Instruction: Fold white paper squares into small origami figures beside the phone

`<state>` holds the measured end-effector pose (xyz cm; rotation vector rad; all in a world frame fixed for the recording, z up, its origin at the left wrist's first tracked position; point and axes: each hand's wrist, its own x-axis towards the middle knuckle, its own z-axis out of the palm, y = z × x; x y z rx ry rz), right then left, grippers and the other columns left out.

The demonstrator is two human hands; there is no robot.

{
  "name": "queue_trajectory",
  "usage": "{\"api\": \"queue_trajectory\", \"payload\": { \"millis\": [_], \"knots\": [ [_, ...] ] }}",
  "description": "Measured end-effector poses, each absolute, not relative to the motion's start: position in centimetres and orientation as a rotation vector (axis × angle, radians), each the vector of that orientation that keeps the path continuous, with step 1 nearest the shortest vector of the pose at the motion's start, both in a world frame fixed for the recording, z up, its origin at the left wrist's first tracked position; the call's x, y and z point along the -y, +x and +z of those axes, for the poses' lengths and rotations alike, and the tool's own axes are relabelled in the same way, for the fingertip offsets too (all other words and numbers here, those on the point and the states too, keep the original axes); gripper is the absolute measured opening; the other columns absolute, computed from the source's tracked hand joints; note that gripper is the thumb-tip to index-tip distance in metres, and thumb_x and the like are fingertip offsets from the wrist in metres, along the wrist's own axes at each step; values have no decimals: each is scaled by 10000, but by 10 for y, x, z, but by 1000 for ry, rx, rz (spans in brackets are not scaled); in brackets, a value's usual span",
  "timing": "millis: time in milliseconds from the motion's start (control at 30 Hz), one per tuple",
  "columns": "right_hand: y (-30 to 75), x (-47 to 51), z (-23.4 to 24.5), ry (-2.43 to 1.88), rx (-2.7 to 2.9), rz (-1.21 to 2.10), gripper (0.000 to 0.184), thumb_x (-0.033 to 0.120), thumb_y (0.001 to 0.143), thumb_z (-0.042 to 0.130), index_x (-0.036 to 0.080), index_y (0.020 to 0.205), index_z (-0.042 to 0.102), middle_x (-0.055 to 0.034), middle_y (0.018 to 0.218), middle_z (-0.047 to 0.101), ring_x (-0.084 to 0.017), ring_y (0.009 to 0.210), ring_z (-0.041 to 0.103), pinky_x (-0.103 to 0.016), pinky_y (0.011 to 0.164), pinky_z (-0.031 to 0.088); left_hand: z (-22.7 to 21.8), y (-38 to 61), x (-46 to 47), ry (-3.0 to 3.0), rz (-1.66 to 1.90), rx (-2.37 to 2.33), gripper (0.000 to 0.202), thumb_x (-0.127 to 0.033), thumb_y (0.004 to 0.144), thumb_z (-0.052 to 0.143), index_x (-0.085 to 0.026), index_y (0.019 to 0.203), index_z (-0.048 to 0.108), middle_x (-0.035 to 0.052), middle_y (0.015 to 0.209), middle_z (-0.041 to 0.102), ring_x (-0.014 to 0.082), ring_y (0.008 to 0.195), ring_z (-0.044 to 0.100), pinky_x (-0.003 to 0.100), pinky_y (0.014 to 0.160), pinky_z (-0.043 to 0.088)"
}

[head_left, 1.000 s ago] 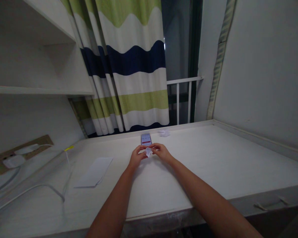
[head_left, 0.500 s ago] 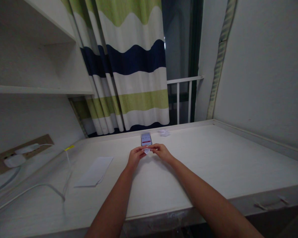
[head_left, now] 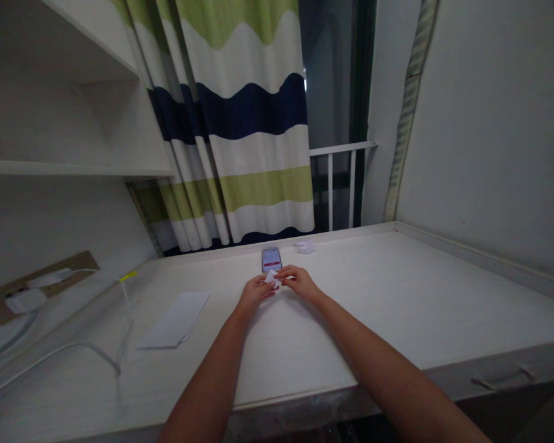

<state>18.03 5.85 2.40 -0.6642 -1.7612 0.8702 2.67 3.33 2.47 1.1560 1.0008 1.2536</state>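
While both arms are stretching forward over the white desk point(head_left: 388, 301), the left forearm point(head_left: 210, 378) and the right forearm point(head_left: 373, 354) are slanting inward from the lower edge of the view, so the hands are meeting near the middle, toward the desk's far side. The left hand point(head_left: 253, 291) is curling inward, its fingers and thumb gripping a small folded white paper point(head_left: 270, 275) from the left. The right hand point(head_left: 300, 283) is arching over from the other side, its back facing up and its fingertips touching the paper's right edge; whether they are pinching it firmly is too small to tell. The folded paper is sitting between the two sets of fingertips, one pointed corner aiming away from the person, just in front of the near end of a phone point(head_left: 271, 258) with a lit screen. Whether the hands are resting on the desk or hovering slightly above it, I cannot tell. Beyond the right hand, a crumpled white piece point(head_left: 305, 247) is lying near the desk's back edge, while flat white sheets point(head_left: 174, 321) are lying well to the left of the left hand.
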Motion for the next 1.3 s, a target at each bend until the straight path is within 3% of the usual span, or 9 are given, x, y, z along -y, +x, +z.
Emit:
{"api": "queue_trajectory", "payload": {
  "millis": [267, 533, 733, 1067, 1300],
  "knots": [
    [177, -60, 22, -680, 1636, 1051, 286, 343, 595, 642, 154, 798, 575, 3, 666, 570, -90, 528, 508, -231, 511, 426, 27, 29, -34, 1259, 1239, -1001, 369, -283, 419, 768, -117, 708, 608, 24, 642, 645, 131, 581, 598, 283, 664, 461],
    [180, -64, 19, -776, 1740, 960, 236, 379, 620, 614, 146, 605, 581, 26, 514, 511, -80, 483, 424, -212, 475, 330, 28, 31, -28, 1369, 1177, -1029, 322, -297, 424, 763, -113, 651, 628, 38, 584, 638, 144, 553, 591, 286, 617, 455],
    [182, -59, 23, -724, 1746, 970, 230, 362, 610, 621, 148, 565, 549, 36, 494, 492, -79, 480, 421, -212, 479, 314, 29, 34, -26, 1431, 1077, -1082, 271, -327, 461, 737, -108, 593, 645, 33, 513, 607, 113, 460, 526, 250, 519, 406],
    [184, -44, 32, -608, 1503, 1568, 286, 351, 550, 677, 151, 570, 472, 24, 538, 555, -102, 477, 531, -247, 513, 428, 39, 31, -21, 1695, 995, -1069, 198, -330, 532, 679, -140, 517, 627, -29, 383, 479, 77, 388, 402, 215, 433, 268],
    [184, -45, 31, -618, 1537, 1489, 326, 426, 590, 647, 147, 584, 478, 18, 550, 565, -97, 472, 538, -232, 500, 420, 33, 32, -24, 1688, 1025, -1092, 235, -352, 547, 666, -122, 578, 633, -29, 378, 471, 73, 358, 391, 209, 415, 268]
  ]
}}
